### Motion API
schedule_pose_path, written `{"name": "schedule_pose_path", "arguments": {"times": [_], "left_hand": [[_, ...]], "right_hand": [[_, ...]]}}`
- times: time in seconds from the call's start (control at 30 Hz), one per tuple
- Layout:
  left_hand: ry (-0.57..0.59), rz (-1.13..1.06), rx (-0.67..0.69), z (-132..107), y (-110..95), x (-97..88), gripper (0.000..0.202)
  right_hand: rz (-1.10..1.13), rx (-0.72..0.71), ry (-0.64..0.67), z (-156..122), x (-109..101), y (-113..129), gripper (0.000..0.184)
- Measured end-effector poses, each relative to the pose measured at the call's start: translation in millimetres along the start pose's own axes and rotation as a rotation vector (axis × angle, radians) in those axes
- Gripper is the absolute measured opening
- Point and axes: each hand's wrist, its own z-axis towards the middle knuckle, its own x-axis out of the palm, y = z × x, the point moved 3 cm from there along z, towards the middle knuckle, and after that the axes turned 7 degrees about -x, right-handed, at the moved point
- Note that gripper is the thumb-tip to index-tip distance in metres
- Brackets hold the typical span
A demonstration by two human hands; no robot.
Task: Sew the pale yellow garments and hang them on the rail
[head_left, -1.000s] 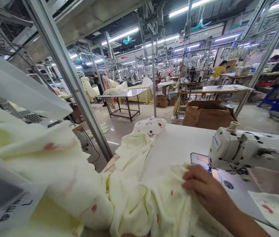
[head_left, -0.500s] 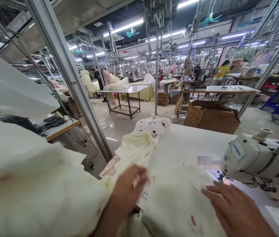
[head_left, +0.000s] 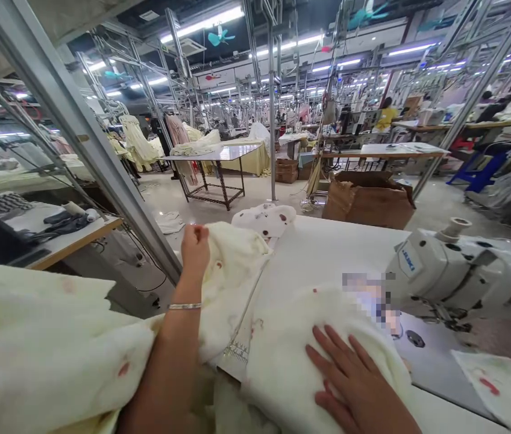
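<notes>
My left hand [head_left: 194,248] is raised over the table's left edge, fingers pinched on a fold of the cream fabric with red spots [head_left: 232,283]. A bangle sits on that wrist. My right hand [head_left: 350,377] lies flat, fingers spread, pressing the same fabric on the white sewing table [head_left: 332,247]. The fabric runs from a big heap at the lower left [head_left: 47,355] across to just left of the sewing machine [head_left: 445,271]. A measuring strip shows at the table's left edge between my hands.
Another spotted piece [head_left: 267,218] lies at the table's far left corner, a fabric piece [head_left: 504,386] at lower right. A slanted metal post [head_left: 84,144] stands to the left, a cardboard box [head_left: 368,199] beyond the table. Other workers sit far back.
My left hand has gone forward and up, lifting a fold of the fabric. My right hand has slid left and now lies flatter on the cloth. The view has shifted slightly.
</notes>
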Motion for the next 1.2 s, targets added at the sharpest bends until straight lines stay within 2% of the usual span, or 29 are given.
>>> {"name": "schedule_pose_path", "arguments": {"times": [0.1,0.17,0.23,0.27,0.3,0.37,0.4,0.43,0.47,0.53,0.6,0.63,0.7,0.77,0.83,0.9,0.97,1.07,1.13,1.2], "left_hand": [[-0.183,-0.065,0.080,3.9,-74.1,-31.4,0.022],[-0.246,-0.064,0.236,-0.4,-131.3,-54.4,0.020],[-0.239,0.052,0.369,-2.0,-173.7,-64.8,0.014],[-0.197,0.067,0.423,-0.5,-184.9,-62.6,0.013],[-0.098,0.077,0.453,2.5,-188.3,-54.1,0.013],[0.196,0.098,0.457,6.6,-174.7,-22.8,0.013],[0.362,0.157,0.433,4.5,-160.4,-3.2,0.012],[0.467,0.253,0.398,-1.3,-143.5,14.6,0.017],[0.511,0.347,0.373,-11.2,-126.7,29.0,0.027],[0.558,0.400,0.361,-44.1,-99.7,46.2,0.039],[0.658,0.452,0.343,-89.5,-81.1,50.0,0.049],[0.748,0.488,0.329,-113.9,-74.2,48.2,0.055],[0.942,0.511,0.322,-159.1,-64.6,39.5,0.063],[1.057,0.504,0.329,-192.7,-57.2,27.9,0.061],[1.099,0.516,0.341,-214.1,-49.2,17.5,0.060],[1.122,0.539,0.379,-226.7,-42.4,9.2,0.057],[1.135,0.526,0.453,-230.9,-42.0,2.7,0.041],[1.103,0.423,0.486,-216.7,-55.1,1.1,0.026],[0.995,0.426,0.383,-195.5,-63.8,9.8,0.032],[0.901,0.516,0.256,-177.7,-64.7,25.1,0.044]], "right_hand": [[-0.006,0.013,0.057,1.7,-1.4,1.4,0.049],[-0.008,0.021,0.093,2.5,-1.8,1.9,0.049],[0.003,0.031,0.096,2.4,-2.2,2.2,0.048],[0.015,0.037,0.087,1.8,-2.1,2.2,0.048],[0.033,0.042,0.072,0.9,-1.6,2.2,0.048],[0.089,0.051,0.018,-2.4,-0.4,1.5,0.047],[0.128,0.070,-0.027,-4.7,-0.2,0.3,0.047],[0.176,0.102,-0.078,-7.2,-0.5,-1.7,0.046],[0.230,0.145,-0.131,-9.9,-1.6,-4.5,0.046],[0.328,0.255,-0.230,-14.5,-6.8,-12.0,0.043],[0.385,0.353,-0.283,-15.3,-15.8,-19.8,0.038],[0.385,0.392,-0.306,-13.7,-21.7,-23.3,0.035],[0.335,0.439,-0.382,-6.4,-34.7,-28.3,0.033],[0.272,0.414,-0.458,6.1,-44.2,-29.3,0.034],[0.225,0.314,-0.452,21.3,-44.9,-27.0,0.037],[0.185,0.201,-0.340,35.6,-37.6,-24.0,0.035],[0.147,0.148,-0.245,47.0,-30.2,-23.0,0.029],[0.138,0.144,-0.217,65.5,-28.7,-23.3,0.028],[0.150,0.127,-0.204,82.3,-28.5,-22.2,0.033],[0.170,0.107,-0.158,100.0,-22.3,-21.7,0.038]]}}
